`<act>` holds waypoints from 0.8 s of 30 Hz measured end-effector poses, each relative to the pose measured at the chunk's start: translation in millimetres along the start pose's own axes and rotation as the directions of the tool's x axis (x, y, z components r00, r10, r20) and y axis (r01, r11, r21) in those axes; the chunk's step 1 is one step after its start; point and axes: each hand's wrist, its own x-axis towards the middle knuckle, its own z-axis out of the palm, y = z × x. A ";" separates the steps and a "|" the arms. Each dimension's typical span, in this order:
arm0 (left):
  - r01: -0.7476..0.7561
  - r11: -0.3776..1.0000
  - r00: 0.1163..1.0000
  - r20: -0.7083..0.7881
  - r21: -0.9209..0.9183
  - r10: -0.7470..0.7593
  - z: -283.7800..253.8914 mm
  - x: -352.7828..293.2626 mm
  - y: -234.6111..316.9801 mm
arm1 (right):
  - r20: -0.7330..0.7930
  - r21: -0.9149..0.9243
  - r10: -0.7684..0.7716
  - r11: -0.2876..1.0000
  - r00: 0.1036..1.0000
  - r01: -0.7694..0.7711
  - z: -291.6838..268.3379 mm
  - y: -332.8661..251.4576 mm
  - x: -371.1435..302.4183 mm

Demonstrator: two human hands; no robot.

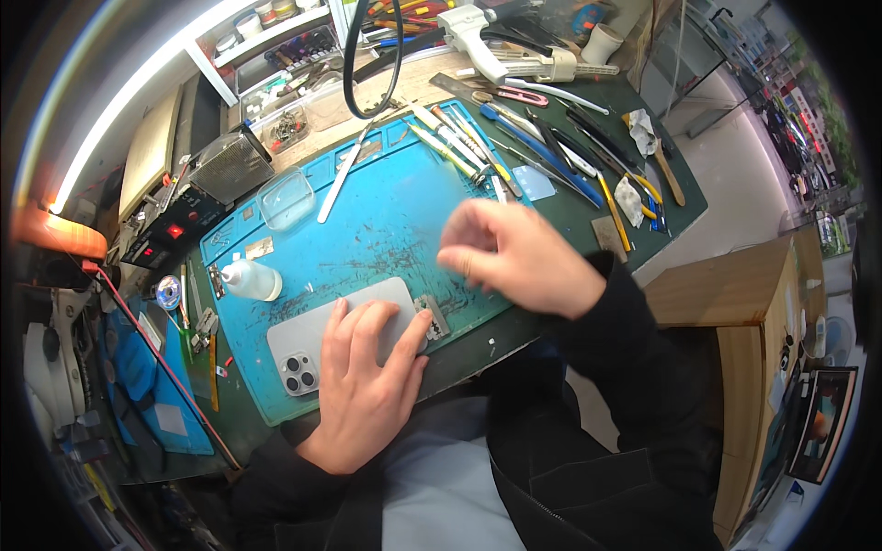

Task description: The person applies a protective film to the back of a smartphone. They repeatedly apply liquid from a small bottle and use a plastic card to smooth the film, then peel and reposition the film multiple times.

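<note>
A grey smartphone (392,292) lies back side up near the front of the blue work mat, its camera bump at the left end. Across its back rests my left hand (363,372), fingers stretched and spread, pressing on it rather than wrapped around it. By the index fingertip, at the phone's right end, is a small metal plate-like part (435,321). My right hand (519,257) hovers over the mat's right side, fingers curled in toward the thumb. The curl hides whatever may be between those fingertips. Left of the phone, a white squeeze bottle (254,280) sits tilted.
A clear plastic box (287,199) and a white-handled blade (342,184) lie farther back on the blue mat (386,220). Tweezers and pens (551,151) crowd the right back. A bench device (179,230) stands left; a black cable loop (372,64) hangs overhead.
</note>
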 end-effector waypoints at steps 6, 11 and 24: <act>-0.007 1.000 1.000 0.005 0.017 0.007 0.9 0.1 -0.7 | -0.220 0.014 -0.153 0.987 0.964 0.160 49.6 26.8 -23.8; 0.006 0.999 0.999 0.033 0.043 -0.008 -0.6 1.3 0.0 | -0.369 0.141 -0.065 0.982 0.927 0.125 70.5 18.6 -29.7; 0.029 0.998 0.997 0.076 0.060 -0.033 -2.3 0.5 1.0 | -0.425 -0.055 -0.212 0.977 0.880 0.208 71.3 22.5 -32.0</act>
